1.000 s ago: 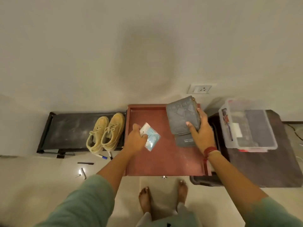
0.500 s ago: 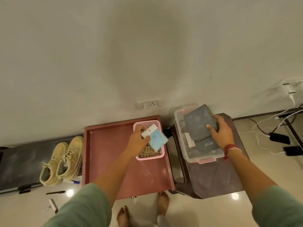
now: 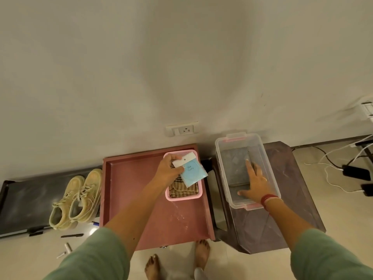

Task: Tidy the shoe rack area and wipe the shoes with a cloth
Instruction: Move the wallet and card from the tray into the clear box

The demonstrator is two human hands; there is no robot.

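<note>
Packet (image 3: 190,171) pinched by its white card header in the left hand (image 3: 169,171), held just above the pink basket (image 3: 182,197) on the red tray (image 3: 131,190). Looks light, thin and floppy below the card; probably slick film, so best held by the stiff header, as now. Left grip clamped on that header. Right hand (image 3: 254,185) flat inside the clear bin (image 3: 222,158), fingers spread, pressing on the dark folded bundle (image 3: 235,164); grip apart, closed on nothing. Bundle seems soft and limp, likely to sag unless lifted under the fold. Tan shoes (image 3: 77,199) side by side on the low black rack (image 3: 26,201), unwiped. Striped cloth (image 3: 182,189) folded in the basket, soft, easy to gather by an edge.
</note>
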